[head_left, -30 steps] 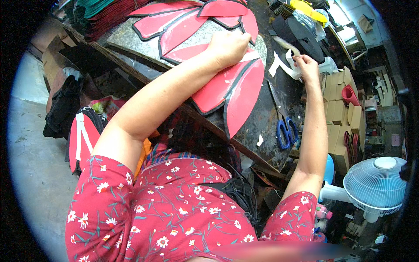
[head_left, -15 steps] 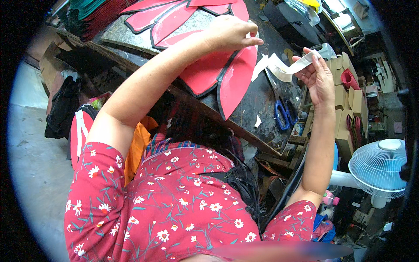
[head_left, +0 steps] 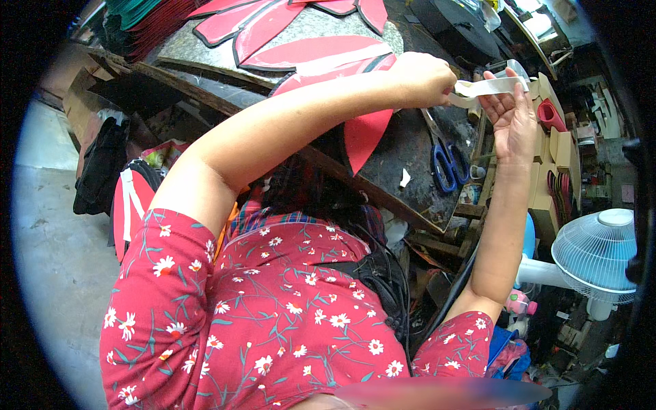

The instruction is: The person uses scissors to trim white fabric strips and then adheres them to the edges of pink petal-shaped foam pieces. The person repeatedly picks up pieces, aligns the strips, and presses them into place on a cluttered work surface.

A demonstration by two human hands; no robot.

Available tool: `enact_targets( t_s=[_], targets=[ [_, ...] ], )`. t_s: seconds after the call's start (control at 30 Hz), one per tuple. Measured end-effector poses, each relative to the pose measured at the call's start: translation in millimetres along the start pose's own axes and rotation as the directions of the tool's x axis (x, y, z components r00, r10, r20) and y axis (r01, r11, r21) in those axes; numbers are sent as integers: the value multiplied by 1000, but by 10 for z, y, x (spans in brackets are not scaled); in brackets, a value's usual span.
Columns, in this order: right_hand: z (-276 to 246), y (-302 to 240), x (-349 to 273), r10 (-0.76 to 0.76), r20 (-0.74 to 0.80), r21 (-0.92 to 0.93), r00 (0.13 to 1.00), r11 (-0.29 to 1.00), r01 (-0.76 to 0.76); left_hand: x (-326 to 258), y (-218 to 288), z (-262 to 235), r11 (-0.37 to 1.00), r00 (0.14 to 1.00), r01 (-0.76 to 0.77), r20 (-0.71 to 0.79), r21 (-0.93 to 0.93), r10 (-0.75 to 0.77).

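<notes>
A white strip of tape (head_left: 493, 87) stretches between my two hands above the right side of the workbench. My left hand (head_left: 425, 80) is closed, pinching the strip's left end. With thumb and fingers, my right hand (head_left: 511, 123) grips its other end. Below my left forearm and beyond it lie red petal-shaped pieces (head_left: 367, 137) with black edging. Another white strip (head_left: 342, 60) runs along one red piece near my left wrist. Scissors with blue handles (head_left: 447, 167) rest on the dark bench, below the hands.
A grey stone slab (head_left: 181, 51) lies under several red pieces. A white scrap (head_left: 405, 178) is near the bench's front edge. Cardboard boxes (head_left: 543, 160) stand to the right, above a fan (head_left: 594, 256). Stacked red and green sheets (head_left: 140, 27) sit at the far left.
My left hand has moved right, from over the red pieces to the tape near my right hand. My right hand has shifted slightly right. The strip on the red piece has come into view.
</notes>
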State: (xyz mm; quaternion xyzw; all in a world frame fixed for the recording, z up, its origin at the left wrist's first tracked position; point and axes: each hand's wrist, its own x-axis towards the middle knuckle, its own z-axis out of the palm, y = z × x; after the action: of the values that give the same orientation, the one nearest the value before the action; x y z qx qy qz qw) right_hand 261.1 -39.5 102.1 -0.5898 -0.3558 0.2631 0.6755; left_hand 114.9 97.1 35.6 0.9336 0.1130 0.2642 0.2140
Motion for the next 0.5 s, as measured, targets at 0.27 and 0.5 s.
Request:
enact_targets(
  t_s=[0.27,0.5],
  targets=[
    [-191,44,-89,-24,-28,133,999,991,28,122,43,184,999,999,31,11,30,-31],
    [-583,-163,-210,-161,-278,121,947,972,200,169,-352,133,914,995,-96,4,393,103]
  ],
)
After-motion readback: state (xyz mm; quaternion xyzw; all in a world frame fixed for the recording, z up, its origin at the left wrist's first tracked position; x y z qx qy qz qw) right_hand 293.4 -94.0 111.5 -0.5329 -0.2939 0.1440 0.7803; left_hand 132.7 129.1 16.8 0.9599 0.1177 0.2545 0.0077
